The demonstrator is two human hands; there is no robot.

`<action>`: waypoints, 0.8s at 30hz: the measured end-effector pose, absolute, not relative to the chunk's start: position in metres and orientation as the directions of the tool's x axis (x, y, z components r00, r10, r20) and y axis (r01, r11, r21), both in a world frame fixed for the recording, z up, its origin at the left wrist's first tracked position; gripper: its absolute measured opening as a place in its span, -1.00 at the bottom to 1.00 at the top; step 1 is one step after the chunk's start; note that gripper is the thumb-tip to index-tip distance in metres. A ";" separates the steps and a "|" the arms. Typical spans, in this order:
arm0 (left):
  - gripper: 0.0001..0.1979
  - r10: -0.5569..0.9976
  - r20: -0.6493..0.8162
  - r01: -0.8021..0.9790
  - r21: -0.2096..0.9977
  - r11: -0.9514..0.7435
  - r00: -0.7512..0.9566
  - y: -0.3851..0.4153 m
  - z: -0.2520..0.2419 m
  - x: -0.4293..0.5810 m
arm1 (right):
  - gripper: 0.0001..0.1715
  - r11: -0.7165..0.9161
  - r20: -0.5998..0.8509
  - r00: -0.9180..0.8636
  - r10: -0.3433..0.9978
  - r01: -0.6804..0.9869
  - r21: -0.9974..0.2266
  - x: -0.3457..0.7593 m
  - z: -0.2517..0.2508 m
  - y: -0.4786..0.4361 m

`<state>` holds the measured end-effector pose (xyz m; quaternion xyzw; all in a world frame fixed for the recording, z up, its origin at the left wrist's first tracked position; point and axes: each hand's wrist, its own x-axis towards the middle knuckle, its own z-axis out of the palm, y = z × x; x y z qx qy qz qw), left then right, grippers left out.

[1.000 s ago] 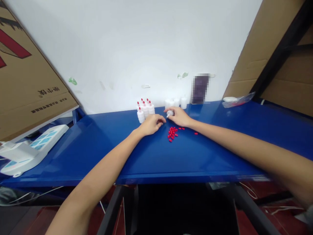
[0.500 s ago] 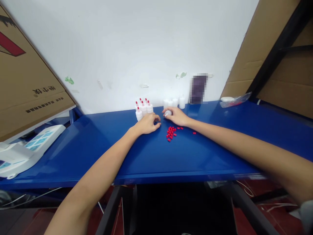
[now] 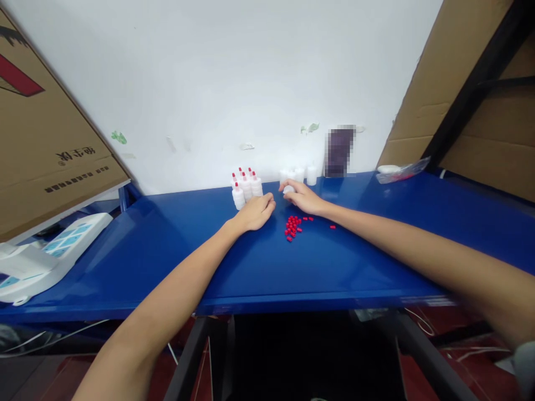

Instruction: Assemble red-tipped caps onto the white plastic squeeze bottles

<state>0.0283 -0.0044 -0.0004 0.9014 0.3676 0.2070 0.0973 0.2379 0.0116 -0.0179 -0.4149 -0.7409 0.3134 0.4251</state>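
Right hand (image 3: 304,197): fingers clamped on white bottle (image 3: 288,190), just beyond red caps (image 3: 293,226). Left hand (image 3: 256,211): fingers curled together, contents hidden; now closer to the bottle. Capped bottles (image 3: 246,185) far left.

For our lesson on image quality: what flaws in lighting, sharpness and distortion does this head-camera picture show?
Head view: light is soft and even, with a pale sheen on the glossy blue table; the wide-angle lens bows the table's front edge and leans the cardboard; a pixelated patch hides something at the wall; the red caps and small bottles are too small for detail.
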 end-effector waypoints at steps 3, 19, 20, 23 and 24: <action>-0.76 0.710 0.370 0.535 0.475 -0.699 0.599 -0.008 0.003 0.035 | -0.77 0.481 0.374 -0.341 0.862 0.324 -0.814 0.237 -0.016 0.008; -0.74 0.644 0.542 0.398 0.510 -0.763 0.540 -0.007 -0.009 0.040 | -0.70 0.486 0.332 -0.454 0.827 0.278 -0.829 0.237 -0.014 0.000; -0.75 0.637 0.549 0.403 0.495 -0.770 0.542 -0.007 -0.009 0.040 | -0.72 0.484 0.331 -0.453 0.828 0.278 -0.830 0.237 -0.014 0.000; -0.78 0.622 0.570 0.423 0.456 -0.783 0.537 -0.007 -0.010 0.039 | -0.78 0.482 0.333 -0.459 0.824 0.259 -0.837 0.238 -0.014 0.000; -0.80 0.620 0.575 0.433 0.444 -0.784 0.534 -0.007 -0.010 0.038 | -0.80 0.486 0.337 -0.464 0.819 0.252 -0.837 0.238 -0.014 0.000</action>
